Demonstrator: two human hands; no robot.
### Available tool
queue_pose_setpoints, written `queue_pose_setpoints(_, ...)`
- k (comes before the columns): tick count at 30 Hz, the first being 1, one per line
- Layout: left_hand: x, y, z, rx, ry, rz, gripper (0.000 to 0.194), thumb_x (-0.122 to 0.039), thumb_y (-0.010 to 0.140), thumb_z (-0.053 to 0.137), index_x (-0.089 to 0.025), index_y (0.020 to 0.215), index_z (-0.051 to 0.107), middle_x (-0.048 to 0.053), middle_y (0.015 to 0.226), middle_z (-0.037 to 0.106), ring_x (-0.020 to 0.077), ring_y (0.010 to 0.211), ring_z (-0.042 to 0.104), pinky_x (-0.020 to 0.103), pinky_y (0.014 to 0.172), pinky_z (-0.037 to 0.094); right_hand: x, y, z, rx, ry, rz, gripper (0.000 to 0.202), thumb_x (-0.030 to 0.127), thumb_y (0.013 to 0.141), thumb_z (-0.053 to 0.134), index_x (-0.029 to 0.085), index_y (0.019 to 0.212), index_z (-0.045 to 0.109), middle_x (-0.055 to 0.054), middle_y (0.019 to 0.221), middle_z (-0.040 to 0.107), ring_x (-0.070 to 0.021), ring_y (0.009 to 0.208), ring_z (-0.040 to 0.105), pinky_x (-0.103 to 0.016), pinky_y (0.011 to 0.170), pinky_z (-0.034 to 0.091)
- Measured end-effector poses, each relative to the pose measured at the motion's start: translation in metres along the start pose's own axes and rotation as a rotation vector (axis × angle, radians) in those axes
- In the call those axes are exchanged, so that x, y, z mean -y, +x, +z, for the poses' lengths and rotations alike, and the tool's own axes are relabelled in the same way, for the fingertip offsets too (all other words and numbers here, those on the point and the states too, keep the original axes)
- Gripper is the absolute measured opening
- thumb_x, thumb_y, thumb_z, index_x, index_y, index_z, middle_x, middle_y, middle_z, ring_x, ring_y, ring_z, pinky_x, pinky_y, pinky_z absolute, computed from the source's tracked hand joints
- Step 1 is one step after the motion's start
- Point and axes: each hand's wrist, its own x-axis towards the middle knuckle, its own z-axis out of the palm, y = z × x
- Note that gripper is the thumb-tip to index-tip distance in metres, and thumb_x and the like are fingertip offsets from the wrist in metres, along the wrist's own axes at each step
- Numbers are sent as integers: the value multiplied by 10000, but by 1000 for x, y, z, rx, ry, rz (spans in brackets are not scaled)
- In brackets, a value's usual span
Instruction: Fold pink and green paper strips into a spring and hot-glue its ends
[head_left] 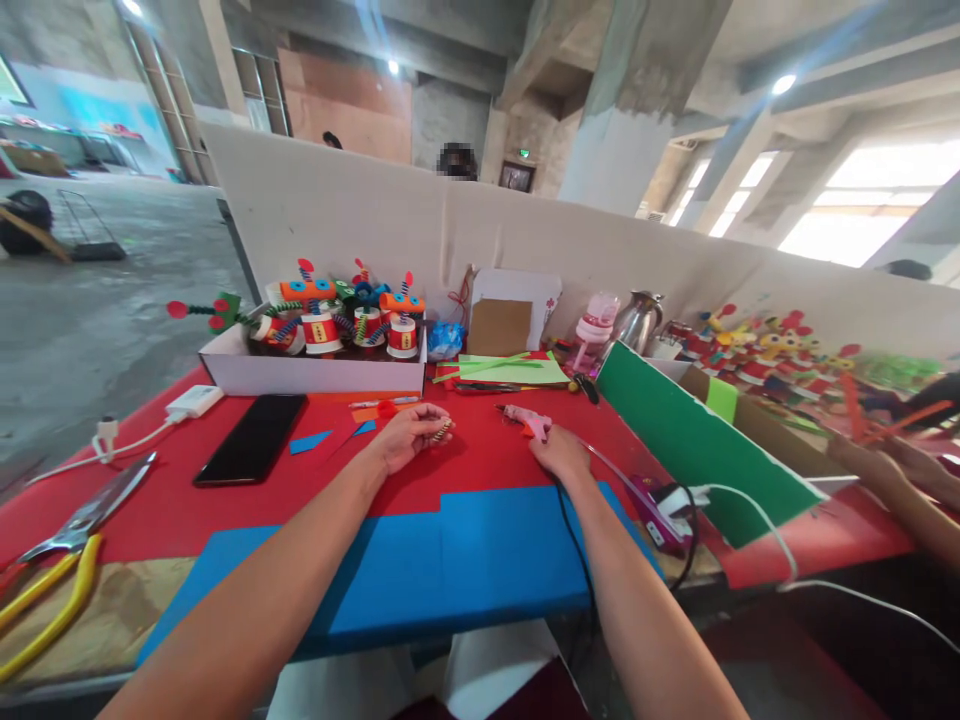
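Observation:
Pinched in the fingertips of my left hand is a small folded paper spring with dark and light stripes. A red paper disc shows at the back of that hand. My right hand grips a pink glue gun, its nozzle pointing left toward the spring but apart from it. Both hands are above the red table covering. Blue paper scraps and an orange strip lie left of my left hand. Blue sheets cover the table's near edge.
Paper-cup figures fill a white box. A black phone and yellow-handled shears lie left. Green strips lie at the back. Right stand a green-sided box and a purple power strip, with a co-worker's hands beyond.

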Motion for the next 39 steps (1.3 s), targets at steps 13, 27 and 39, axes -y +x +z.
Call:
queue_pose_setpoints(13,-3,4,-2,60,-127,-52,212,-72,628,744,-122,777,601,40,717,679,152,602,663,280,615,535,55,-50,-10,370,1412,-18,374,580,734,578,212,702,522,14,556,541,-90,381,438,-252,385,419)
queue_pose_setpoints(27,-1,8,0,-14,-135,-49,150,-22,646,695,-112,721,601,49,658,664,141,588,653,263,626,531,47,-69,0,176,835,-319,438,660,754,501,228,709,455,72,373,469,-106,332,425,-222,380,343)
queue_pose_setpoints(39,-1,8,2,-33,-107,-60,147,12,663,650,-110,726,598,52,648,670,134,563,655,247,614,536,56,-79,-6,178,735,-381,395,613,799,466,224,833,530,63,399,460,-137,375,464,-244,399,349)
